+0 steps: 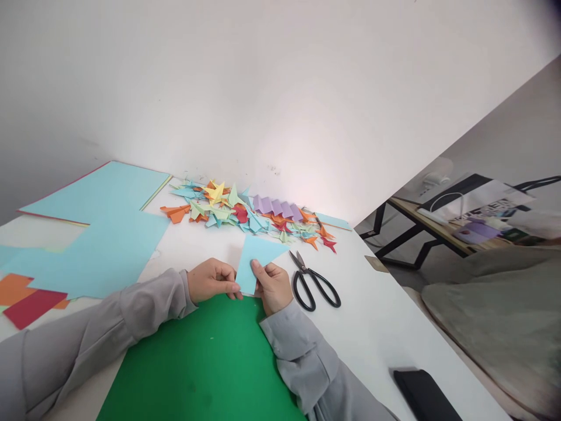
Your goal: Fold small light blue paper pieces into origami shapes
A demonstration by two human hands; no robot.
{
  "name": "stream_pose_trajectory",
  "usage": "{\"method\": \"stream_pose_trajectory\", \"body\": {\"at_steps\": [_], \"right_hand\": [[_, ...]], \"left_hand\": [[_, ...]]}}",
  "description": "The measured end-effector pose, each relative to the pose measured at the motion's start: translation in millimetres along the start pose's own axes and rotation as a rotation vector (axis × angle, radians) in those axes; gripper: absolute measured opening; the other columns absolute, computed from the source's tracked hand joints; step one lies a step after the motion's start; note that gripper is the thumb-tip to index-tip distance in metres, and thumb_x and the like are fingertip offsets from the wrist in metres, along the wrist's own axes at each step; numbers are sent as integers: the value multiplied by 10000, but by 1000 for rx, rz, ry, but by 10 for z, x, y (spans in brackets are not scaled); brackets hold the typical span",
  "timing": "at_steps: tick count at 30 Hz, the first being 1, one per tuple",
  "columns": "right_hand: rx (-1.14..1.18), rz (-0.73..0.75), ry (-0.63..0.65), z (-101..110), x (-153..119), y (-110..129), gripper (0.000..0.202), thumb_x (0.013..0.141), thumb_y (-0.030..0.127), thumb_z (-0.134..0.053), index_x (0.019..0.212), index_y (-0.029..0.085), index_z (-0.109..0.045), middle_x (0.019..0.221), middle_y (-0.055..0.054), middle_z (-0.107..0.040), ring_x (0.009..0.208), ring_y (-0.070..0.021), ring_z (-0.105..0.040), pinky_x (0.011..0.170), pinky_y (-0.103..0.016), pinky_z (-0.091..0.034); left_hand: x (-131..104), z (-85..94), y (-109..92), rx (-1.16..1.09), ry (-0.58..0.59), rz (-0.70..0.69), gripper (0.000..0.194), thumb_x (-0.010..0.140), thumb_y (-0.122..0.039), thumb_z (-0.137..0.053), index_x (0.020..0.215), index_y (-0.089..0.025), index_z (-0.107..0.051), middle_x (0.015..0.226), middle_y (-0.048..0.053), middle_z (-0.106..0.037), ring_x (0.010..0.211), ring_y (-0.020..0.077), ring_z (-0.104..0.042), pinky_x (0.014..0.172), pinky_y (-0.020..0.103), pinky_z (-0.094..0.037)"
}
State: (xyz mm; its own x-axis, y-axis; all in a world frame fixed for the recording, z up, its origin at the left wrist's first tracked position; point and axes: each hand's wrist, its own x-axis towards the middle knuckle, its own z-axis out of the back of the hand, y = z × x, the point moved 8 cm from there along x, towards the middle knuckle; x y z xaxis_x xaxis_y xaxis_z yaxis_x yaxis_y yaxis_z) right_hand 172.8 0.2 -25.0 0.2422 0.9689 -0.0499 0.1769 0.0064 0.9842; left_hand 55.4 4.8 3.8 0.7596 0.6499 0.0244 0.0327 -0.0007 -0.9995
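Note:
A small folded light blue paper (248,260) is held between my two hands above the far edge of a green sheet (205,362). My left hand (213,280) pinches its lower left corner between thumb and fingers. My right hand (272,285) grips its right part, with the thumb on top and the fingers partly hidden behind. Just right of my right hand, black-handled scissors (312,283) lie on the white table (372,327), their blades slightly apart and pointing away.
Folded paper pieces (214,193) in several colours and a pleated purple paper (278,207) lie along the wall. Large light blue sheets (109,187) and red (35,307) and orange pieces are at left. A black object (425,394) sits at the front right.

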Motion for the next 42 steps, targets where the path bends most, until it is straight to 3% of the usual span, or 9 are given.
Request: {"method": "stream_pose_trajectory", "body": {"at_steps": [6, 10, 14, 18, 22, 28, 35, 42], "right_hand": [[-51, 7, 29, -24, -8, 16, 440, 561, 494, -690, 412, 165, -439, 316, 55, -439, 300, -55, -365, 327, -193, -257], [-69, -4, 96, -32, 18, -52, 382, 564, 486, -691, 491, 164, -500, 347, 52, -458, 331, -75, -393, 335, -205, -285], [-72, -15, 167, -86, -11, -45, 366, 570, 493, -683, 533, 157, -541, 384, 42, -483, 360, -85, -410, 363, -218, -315], [-150, 90, 343, -293, -137, 149, 308, 512, 425, -736, 600, 157, -614, 511, 20, -574, 487, -117, -492, 477, -244, -395], [-219, 150, 459, -429, -237, 249, 202, 592, 335, -699, 671, 154, -658, 585, 18, -602, 536, -112, -493, 550, -246, -396], [-279, 150, 415, -407, -220, 237, 192, 608, 304, -668, 521, 148, -598, 443, 52, -463, 431, -73, -353, 451, -219, -303], [-320, 171, 439, -435, -248, 253, 176, 660, 322, -619, 643, 149, -648, 573, 0, -568, 532, -122, -449, 536, -252, -372], [-291, 145, 443, -430, -246, 243, 173, 607, 304, -651, 612, 138, -605, 504, 35, -469, 468, -81, -340, 462, -218, -299]], "left_hand": [[-15, 6, -6, 13, -48, 11, 333, 648, -370, -649, 490, -132, -477, 483, 14, -572, 541, 142, -597, 537, 246, -455], [-26, 52, 9, 37, -141, 32, 251, 602, -299, -695, 594, -132, -508, 461, -32, -536, 439, 92, -518, 451, 205, -401], [-14, 42, 23, 15, -124, 20, 235, 563, -245, -721, 611, -121, -528, 468, -40, -528, 439, 84, -506, 451, 205, -404], [-9, 123, 28, -32, -200, 20, 269, 546, -284, -736, 581, -120, -525, 419, -44, -510, 386, 83, -489, 397, 198, -385], [-8, 158, 19, -43, -226, 35, 287, 539, -320, -738, 576, -119, -536, 340, -62, -464, 278, 60, -405, 309, 172, -281], [-16, 173, 52, -12, -226, 82, 279, 629, -351, -668, 534, -124, -535, 294, -49, -455, 254, 45, -370, 305, 159, -249], [-23, 197, 38, -34, -273, 73, 264, 518, -308, -746, 576, -110, -581, 436, -4, -571, 307, 67, -440, 322, 182, -324], [-32, 202, 71, -82, -285, 107, 300, 632, -369, -666, 515, -127, -534, 253, -52, -423, 221, 38, -315, 296, 164, -200]]}}
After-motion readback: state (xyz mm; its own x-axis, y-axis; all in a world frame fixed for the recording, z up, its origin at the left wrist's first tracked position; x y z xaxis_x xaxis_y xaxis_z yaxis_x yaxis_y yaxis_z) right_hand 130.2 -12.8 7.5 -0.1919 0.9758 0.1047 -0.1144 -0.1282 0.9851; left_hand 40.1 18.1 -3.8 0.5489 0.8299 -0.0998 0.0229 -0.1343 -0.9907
